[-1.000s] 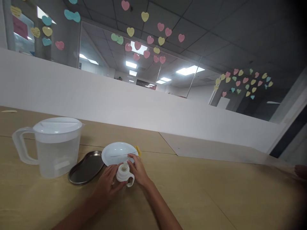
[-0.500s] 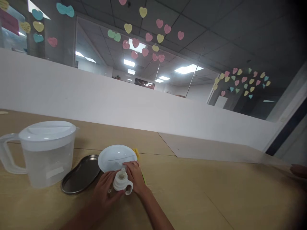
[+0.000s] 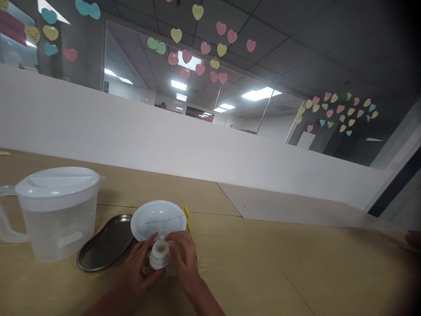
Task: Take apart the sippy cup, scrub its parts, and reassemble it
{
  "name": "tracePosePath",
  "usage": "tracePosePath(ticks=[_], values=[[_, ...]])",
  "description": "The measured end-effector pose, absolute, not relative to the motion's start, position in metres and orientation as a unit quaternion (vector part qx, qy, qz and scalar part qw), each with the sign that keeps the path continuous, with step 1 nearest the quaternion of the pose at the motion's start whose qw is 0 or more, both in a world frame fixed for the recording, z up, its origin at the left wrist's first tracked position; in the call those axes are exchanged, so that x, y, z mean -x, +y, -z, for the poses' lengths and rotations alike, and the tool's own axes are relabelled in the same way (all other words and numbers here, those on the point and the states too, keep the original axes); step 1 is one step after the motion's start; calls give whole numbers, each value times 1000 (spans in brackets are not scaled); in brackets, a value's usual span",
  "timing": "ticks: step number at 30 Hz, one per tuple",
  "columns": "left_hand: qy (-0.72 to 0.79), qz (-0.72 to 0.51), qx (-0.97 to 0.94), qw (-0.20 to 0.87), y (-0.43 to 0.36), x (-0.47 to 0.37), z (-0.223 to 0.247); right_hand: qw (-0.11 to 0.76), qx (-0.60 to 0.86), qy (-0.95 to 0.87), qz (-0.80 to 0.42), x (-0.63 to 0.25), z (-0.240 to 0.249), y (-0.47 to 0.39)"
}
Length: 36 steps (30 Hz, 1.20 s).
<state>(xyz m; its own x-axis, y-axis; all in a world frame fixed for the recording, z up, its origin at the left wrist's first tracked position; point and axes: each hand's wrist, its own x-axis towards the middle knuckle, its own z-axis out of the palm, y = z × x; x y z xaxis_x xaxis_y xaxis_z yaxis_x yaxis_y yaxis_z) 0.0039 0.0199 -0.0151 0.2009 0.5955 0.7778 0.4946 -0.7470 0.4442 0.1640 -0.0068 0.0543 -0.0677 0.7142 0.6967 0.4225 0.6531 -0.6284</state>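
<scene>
A baby bottle (image 3: 160, 256) with a white screw collar and a clear teat stands upright between my hands. My left hand (image 3: 140, 265) curls round its left side, thumb across the front. From the right, my right hand (image 3: 184, 254) wraps the bottle's other side, fingers near the collar and teat. Most of the bottle's body is hidden by the hands. Just behind it is a white bowl (image 3: 140, 219) with a thin rod lying in it. A yellow-tipped brush with a green handle (image 3: 186, 213) lies at the bowl's right, partly covered by my right hand.
A kidney-shaped metal tray (image 3: 107, 245) lies left of the bowl. Farther left stands a translucent lidded jug (image 3: 59, 219). A white partition (image 3: 164, 145) with glass above borders the back of the wooden table (image 3: 263, 263). Something dark and blurred shows at the right edge.
My right hand has moved in around the bottle and now covers the white handle that showed at its side. The bottle sits slightly farther left and lower in view.
</scene>
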Motion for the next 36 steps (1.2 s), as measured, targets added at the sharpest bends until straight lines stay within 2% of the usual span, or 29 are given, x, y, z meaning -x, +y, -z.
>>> tracePosePath(ticks=[3, 6, 15, 22, 29, 31, 34, 36], values=[[338, -547, -762, 76, 19, -6, 14, 545, 390, -737, -86, -156, -53, -9], [347, -546, -753, 122, 19, -6, 15, 543, 421, -720, -93, -152, -52, -9], [392, -509, -740, 198, 19, -5, 9, 497, 480, -666, -281, -161, -66, -7], [384, -494, -743, 236, 19, -4, 4, 494, 481, -652, -316, -165, -62, -2], [366, -474, -768, 228, 17, 0, -6, 470, 344, -658, -477, -180, -71, 2], [366, -473, -771, 220, 17, -1, -8, 501, 332, -655, -458, -188, -75, 5], [363, -467, -778, 211, 18, -3, -7, 618, 360, -592, -371, -193, -77, 10], [361, -466, -782, 204, 19, -3, -5, 648, 369, -575, -337, -189, -75, 9]])
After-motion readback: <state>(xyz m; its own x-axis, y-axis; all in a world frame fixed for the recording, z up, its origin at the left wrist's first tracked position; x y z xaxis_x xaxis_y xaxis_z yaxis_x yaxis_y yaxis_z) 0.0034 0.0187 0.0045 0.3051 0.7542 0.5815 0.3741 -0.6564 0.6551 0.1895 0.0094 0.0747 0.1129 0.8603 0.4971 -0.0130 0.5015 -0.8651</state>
